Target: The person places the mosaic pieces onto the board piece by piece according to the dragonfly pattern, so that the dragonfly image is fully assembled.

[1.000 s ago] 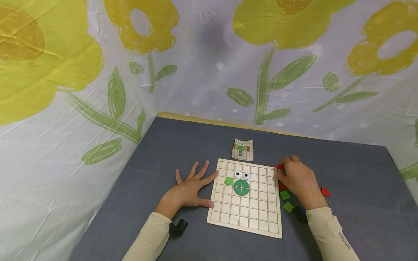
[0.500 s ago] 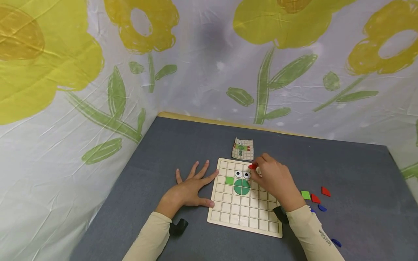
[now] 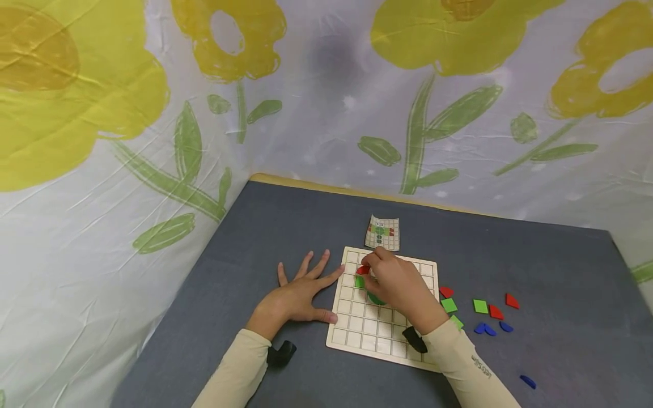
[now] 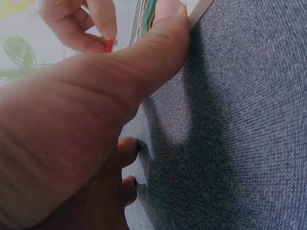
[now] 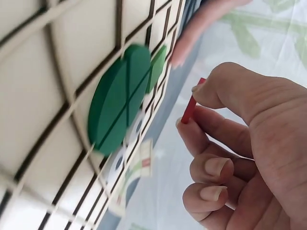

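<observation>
Between thumb and forefinger my right hand (image 3: pixel 398 286) pinches a red quarter-circle tile (image 5: pixel 193 101), held above the upper left of the wooden grid board (image 3: pixel 357 341). On the board lie a dark green circle of quarter tiles (image 5: pixel 120 100), a light green square (image 3: pixel 359 281) and two eye discs (image 5: pixel 117 160), hidden by the hand in the head view. My left hand (image 3: pixel 298 297) lies spread at the board's left edge, its thumb and little-finger side fingertip touching or close to the rim. Beyond the board stands a small pattern card (image 3: pixel 382 233).
Right of the board lie loose tiles: a light green square (image 3: pixel 480 306), several red quarter tiles (image 3: pixel 512 301) and several blue pieces (image 3: pixel 528 382). A dark table (image 3: pixel 285 221) carries everything. Flower-printed cloth (image 3: pixel 326 113) hangs behind and at the left.
My right hand has carried the red tile from the board's right side leftward across it, uncovering loose tiles on the right. The left hand has stayed in place.
</observation>
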`<state>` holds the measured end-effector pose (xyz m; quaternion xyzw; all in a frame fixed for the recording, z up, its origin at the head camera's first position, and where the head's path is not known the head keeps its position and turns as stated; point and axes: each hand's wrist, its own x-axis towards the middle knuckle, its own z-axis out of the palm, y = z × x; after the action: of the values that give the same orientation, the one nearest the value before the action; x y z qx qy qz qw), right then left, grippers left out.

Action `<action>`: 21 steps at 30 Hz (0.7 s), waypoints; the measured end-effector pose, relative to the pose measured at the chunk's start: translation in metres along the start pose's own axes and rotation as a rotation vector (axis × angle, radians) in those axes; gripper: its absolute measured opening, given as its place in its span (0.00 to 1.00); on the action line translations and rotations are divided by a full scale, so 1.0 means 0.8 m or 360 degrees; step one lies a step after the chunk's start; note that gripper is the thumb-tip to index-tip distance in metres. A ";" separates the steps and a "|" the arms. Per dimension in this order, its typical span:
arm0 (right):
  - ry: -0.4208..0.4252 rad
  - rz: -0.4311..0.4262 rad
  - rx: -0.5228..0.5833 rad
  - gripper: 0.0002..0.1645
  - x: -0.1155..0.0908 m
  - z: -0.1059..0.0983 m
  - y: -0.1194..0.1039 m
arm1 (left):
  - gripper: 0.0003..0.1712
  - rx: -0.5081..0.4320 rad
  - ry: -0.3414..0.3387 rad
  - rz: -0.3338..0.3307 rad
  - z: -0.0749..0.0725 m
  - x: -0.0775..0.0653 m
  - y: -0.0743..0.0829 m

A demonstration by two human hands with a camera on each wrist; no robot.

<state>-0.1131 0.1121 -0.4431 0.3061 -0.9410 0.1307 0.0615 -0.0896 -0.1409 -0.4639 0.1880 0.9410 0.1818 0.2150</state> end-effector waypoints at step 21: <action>-0.0126 -0.0050 -0.0060 0.11 0.015 0.022 -0.029 | 0.64 -0.0004 0.0002 0.0010 0.002 0.002 -0.003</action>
<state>-0.1097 0.0825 -0.4526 0.3247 -0.9400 0.0998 0.0320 -0.0906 -0.1419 -0.4667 0.1907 0.9402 0.1838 0.2141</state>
